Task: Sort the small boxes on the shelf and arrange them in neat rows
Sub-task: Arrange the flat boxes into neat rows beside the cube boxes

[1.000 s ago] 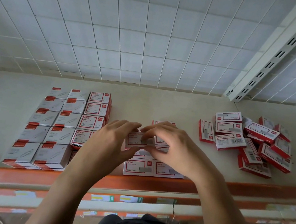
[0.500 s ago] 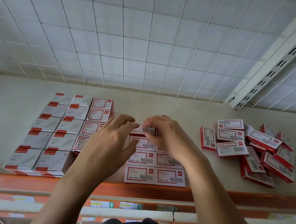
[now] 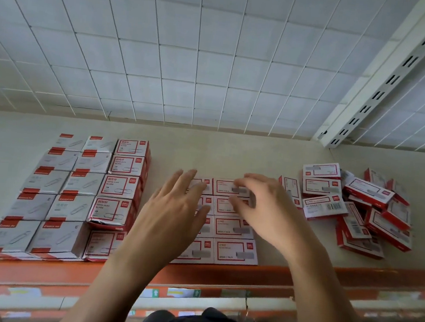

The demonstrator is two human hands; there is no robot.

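Small flat red-and-white staple boxes [image 3: 234,251] lie in two neat columns at the shelf's middle. My left hand [image 3: 175,209] hovers over the left column with fingers straight, holding nothing. My right hand [image 3: 261,204] hangs over the right column, fingers loosely curled above the farthest box [image 3: 223,186], and holds nothing. A loose heap of the same boxes [image 3: 357,208] lies to the right. On the left stand ordered rows of taller paper-clip boxes [image 3: 123,186] and grey-white clip boxes [image 3: 54,197].
The beige shelf [image 3: 233,152] has an orange front lip [image 3: 40,271]. A white wire-grid back panel [image 3: 190,55] rises behind, with a slotted white upright [image 3: 385,84] at the right. Bare shelf lies behind the middle columns.
Both hands carried a box to the far end of the middle columns, set it down there and let go. The hands now lift off and spread apart.
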